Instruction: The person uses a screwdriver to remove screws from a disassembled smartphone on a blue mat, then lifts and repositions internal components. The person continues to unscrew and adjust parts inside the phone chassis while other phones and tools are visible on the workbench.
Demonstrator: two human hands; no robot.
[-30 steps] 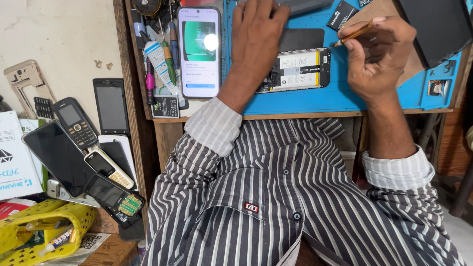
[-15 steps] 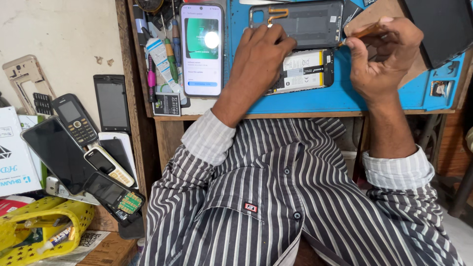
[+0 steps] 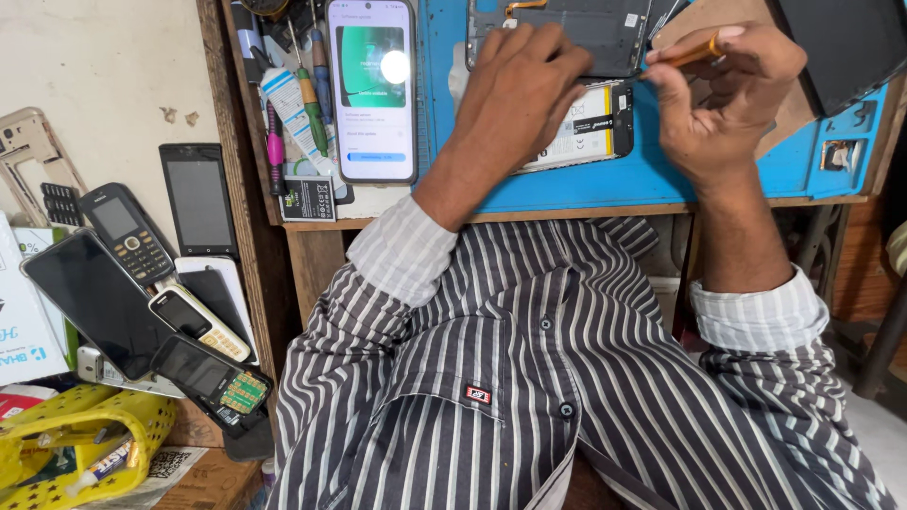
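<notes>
- Left hand (image 3: 515, 94) lies palm down on the opened phone (image 3: 576, 123) on the blue mat (image 3: 605, 179); fingers spread over its upper half, pressing it flat. Loose grip, nothing pinched.
- Opened phone sits mid-mat, back off, white battery (image 3: 578, 132) showing right of the left hand. The dark frame part (image 3: 595, 28) sits just above, touching the fingertips.
- Right hand (image 3: 723, 94) is raised over the mat's right side, narrow grip closed on a slim orange tool (image 3: 685, 57), held between thumb and fingers. Tool tip points left toward the phone's top right corner; cannot tell whether it touches.
- Lit phone (image 3: 371, 90) lies face up left of the mat, screen on, green picture on it.
- Screwdrivers and a tube (image 3: 293, 104) are packed along the counter's left edge, beside the lit phone.
- Counter (image 3: 586, 212) edge is wood, directly in front of the striped shirt (image 3: 529, 378).
- Off the counter, lower left: a heap of old phones (image 3: 142, 274), keypad and touchscreen types, overlapping. Yellow bag (image 3: 76, 444) below them.
</notes>
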